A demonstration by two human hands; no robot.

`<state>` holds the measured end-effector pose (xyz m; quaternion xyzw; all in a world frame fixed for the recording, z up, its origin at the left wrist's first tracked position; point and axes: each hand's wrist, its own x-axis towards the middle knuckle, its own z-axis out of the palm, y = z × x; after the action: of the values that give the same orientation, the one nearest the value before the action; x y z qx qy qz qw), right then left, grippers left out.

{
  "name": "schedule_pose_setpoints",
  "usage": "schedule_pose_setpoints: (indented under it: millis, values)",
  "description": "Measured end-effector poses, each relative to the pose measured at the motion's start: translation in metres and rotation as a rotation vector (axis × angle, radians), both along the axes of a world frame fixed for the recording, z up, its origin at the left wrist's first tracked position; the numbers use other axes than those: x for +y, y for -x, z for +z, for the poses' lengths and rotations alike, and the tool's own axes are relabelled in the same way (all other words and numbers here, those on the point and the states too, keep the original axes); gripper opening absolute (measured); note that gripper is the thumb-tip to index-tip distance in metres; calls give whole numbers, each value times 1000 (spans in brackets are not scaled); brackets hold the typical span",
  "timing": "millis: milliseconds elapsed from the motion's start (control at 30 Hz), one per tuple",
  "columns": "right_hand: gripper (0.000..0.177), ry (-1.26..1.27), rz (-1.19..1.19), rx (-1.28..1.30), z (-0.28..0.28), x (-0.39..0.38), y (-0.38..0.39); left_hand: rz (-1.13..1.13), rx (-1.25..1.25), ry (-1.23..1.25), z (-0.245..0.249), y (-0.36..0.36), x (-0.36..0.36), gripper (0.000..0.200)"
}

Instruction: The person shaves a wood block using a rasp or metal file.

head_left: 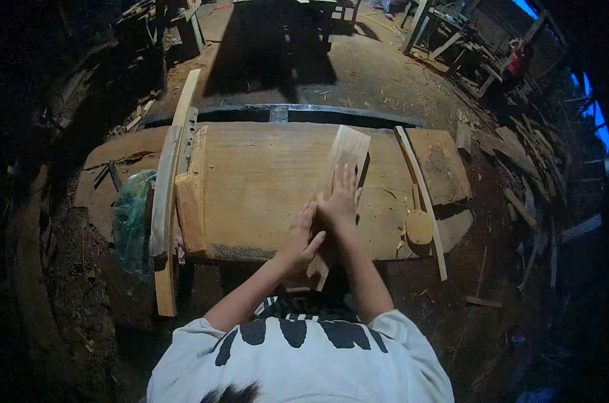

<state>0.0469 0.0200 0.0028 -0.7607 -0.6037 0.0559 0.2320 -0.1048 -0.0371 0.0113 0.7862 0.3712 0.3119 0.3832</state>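
A pale wooden board (349, 144) lies lengthwise in front of me, its near end reaching past the front edge of the wooden bench top (264, 181). My right hand (342, 200) rests flat on the board's upper face, fingers stretched forward. Beside it, my left hand (300, 240) is against the board's left side, with fingers extended and thumb apart; its fingertips meet the right hand. Neither hand is wrapped round anything that I can see. Part of the board is hidden under my hands and wrists.
Long wooden strips (165, 195) and a wood block (191, 211) lie at the bench's left, near a green plastic bag (134, 208). On the right are a thin curved strip (422, 195) and a round wooden piece (420, 227). Scrap wood (519, 151) litters the ground.
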Motion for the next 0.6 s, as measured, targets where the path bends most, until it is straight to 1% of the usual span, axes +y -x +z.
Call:
schedule_pose_setpoints:
  millis: [33, 67, 133, 167, 267, 333, 367, 400, 467, 533, 600]
  values:
    - [78, 12, -54, 37, 5, 9, -3, 14, 24, 31, 2, -1, -2, 67]
    - [78, 7, -59, 38, 5, 15, -7, 9, 25, 27, 1, -1, -3, 67]
    - [80, 22, -75, 83, 1, 21, -12, 15, 198, -38, -2, -1, -8, 70]
    - [80, 21, -78, 82, 4, 18, -10, 12, 197, -39, -2, 0, -11, 70]
    - [81, 23, -16, 110, 6, 1, -4, 35, 219, -8, -1, 2, -24, 71]
    - [82, -22, 75, 123, -1, -14, 4, 67, 241, 33, 1, 9, -36, 71]
    - [82, -83, 130, 112, -13, -20, 5, 65, 236, 34, -2, 12, -44, 71]
    - [82, -81, 128, 109, -11, -28, 10, 82, 232, 40, -5, 16, -53, 72]
    - [83, -14, 206, 125, -5, -46, 21, 96, 228, 48, -7, 21, -70, 74]
    - [82, -2, 238, 147, 7, -62, 31, 136, 171, 54, -1, 26, -87, 70]
    - [81, 10, 267, 168, 13, -78, 38, 120, 171, 72, 0, 30, -92, 69]
